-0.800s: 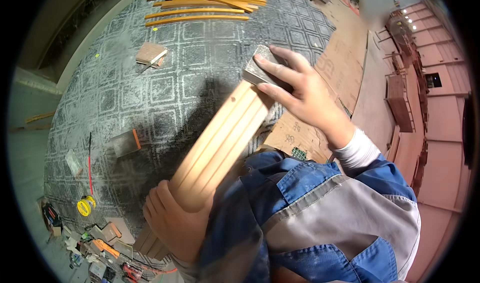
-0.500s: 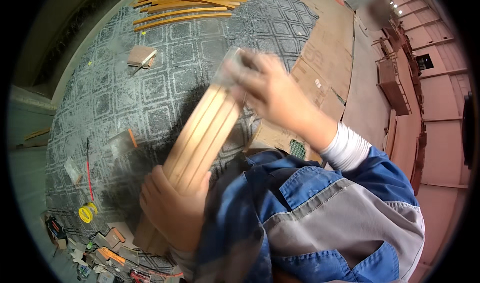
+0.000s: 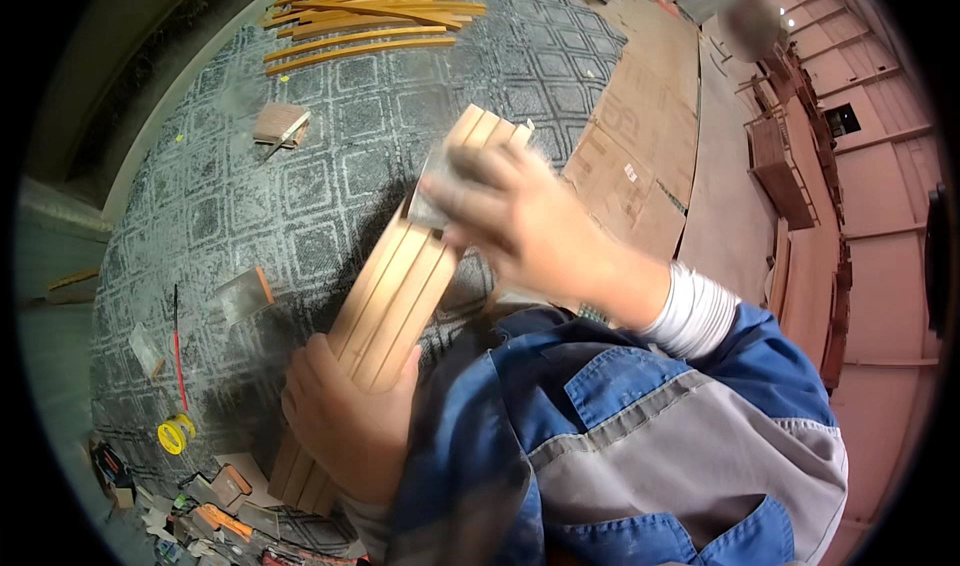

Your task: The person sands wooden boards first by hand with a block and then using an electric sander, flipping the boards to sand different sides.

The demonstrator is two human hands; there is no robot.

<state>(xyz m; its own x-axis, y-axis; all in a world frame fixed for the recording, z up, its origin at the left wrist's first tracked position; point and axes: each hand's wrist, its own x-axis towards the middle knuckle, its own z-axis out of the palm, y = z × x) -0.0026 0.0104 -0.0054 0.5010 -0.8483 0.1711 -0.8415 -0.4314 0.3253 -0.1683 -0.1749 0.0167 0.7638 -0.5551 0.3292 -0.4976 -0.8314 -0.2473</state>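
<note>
A bundle of pale wooden strips lies side by side at a slant in front of me, its far end up and to the right. Lower down, my left hand is closed around the bundle, thumb on the right side and fingers on the left. Nearer the far end, my right hand presses a flat grey piece of sandpaper across the top faces of the strips. Its fingers are smeared by motion. The sandpaper covers part of the strips, and whether a block backs it is hidden.
Several orange-brown strips are piled on the patterned carpet at the far side. A brown block with a blade-like tool, a grey-faced block and a yellow tape roll lie left. Cardboard is at right.
My right hand has slid the sandpaper down the strips toward me, uncovering their far ends. The left hand keeps its hold in about the same place.
</note>
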